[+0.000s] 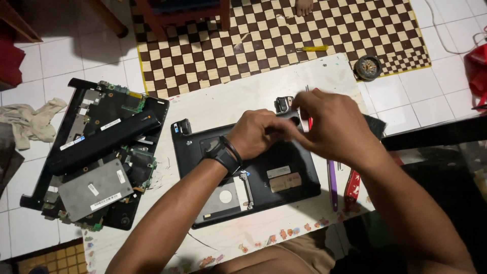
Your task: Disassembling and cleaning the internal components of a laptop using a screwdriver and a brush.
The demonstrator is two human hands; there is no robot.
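Both hands, left (256, 133) and right (329, 124), pinch together at the far edge of the upturned black plastic laptop base (284, 175); what their grip holds is hidden.

Rear middle of the black laptop base (284, 170) is covered by both hands, the fingertips of the right hand (332, 127) are motion-blurred, and a red bag (478, 68) is cut off at the right edge.

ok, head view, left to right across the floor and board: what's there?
Crumpled cloth → opened laptop chassis with circuit boards → black laptop base under left hand → right hand → purple tool → round dark part → red bag.
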